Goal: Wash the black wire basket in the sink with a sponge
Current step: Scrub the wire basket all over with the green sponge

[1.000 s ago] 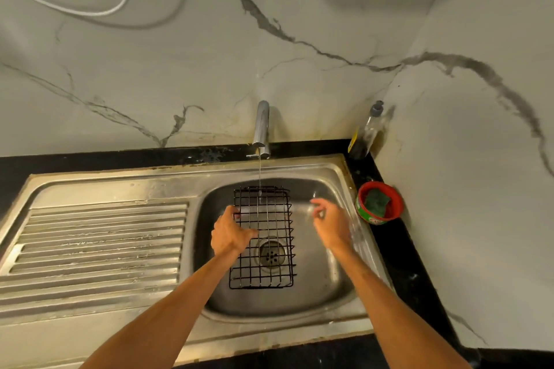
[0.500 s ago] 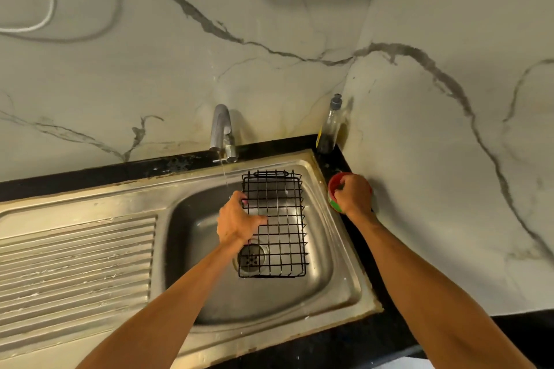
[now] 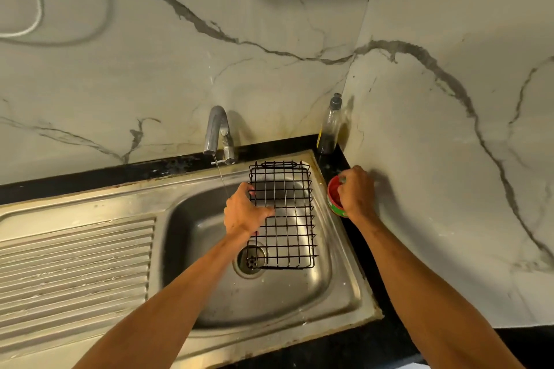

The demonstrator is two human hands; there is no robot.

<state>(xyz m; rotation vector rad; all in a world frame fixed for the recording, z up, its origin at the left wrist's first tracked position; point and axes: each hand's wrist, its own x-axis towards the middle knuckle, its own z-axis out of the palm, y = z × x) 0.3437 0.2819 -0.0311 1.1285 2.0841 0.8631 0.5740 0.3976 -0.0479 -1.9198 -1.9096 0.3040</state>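
My left hand grips the left side of the black wire basket, which sits tilted inside the steel sink, its far end leaning on the back right rim. My right hand is on the counter to the right of the sink. Its fingers curl down into a red tub. The hand hides the sponge in the tub, so I cannot tell whether it is gripped. A thin stream of water falls from the tap just left of the basket.
A nearly empty bottle stands in the back right corner against the marble walls. The ribbed drainboard extends to the left of the bowl. The drain lies under the basket's near left corner. A black counter strip runs along the right.
My right hand left the sink and went right to the red tub. My left hand shifted the basket right, away from the water stream. My view turned to the right.
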